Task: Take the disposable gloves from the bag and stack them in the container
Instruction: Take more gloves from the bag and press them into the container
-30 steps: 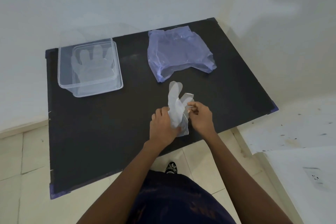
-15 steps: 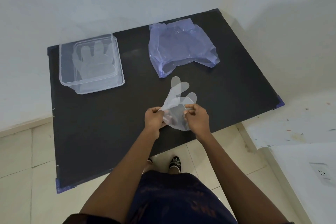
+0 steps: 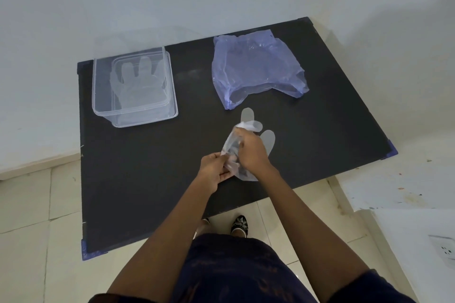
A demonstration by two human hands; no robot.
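Note:
A clear disposable glove [image 3: 268, 139] hangs crumpled between both hands above the black table [image 3: 147, 179]. My left hand [image 3: 213, 171] pinches its cuff edge from the left. My right hand [image 3: 253, 151] grips its palm area, fingers partly inside the plastic. The glove's fingers stick out toward the bag. The translucent blue bag [image 3: 256, 71] lies flat at the back right, its mouth facing me. A clear plastic container [image 3: 172, 106] stands at the back left with flat gloves [image 3: 138, 81] lying inside.
A white wall runs behind the table. Tiled floor lies to the left and below the near edge. A white surface with a wall socket [image 3: 443, 251] is at the lower right. My feet show under the table's near edge.
The glove was held spread between both hands; now my right hand has moved forward over it and bunched it. The camera view shifted slightly.

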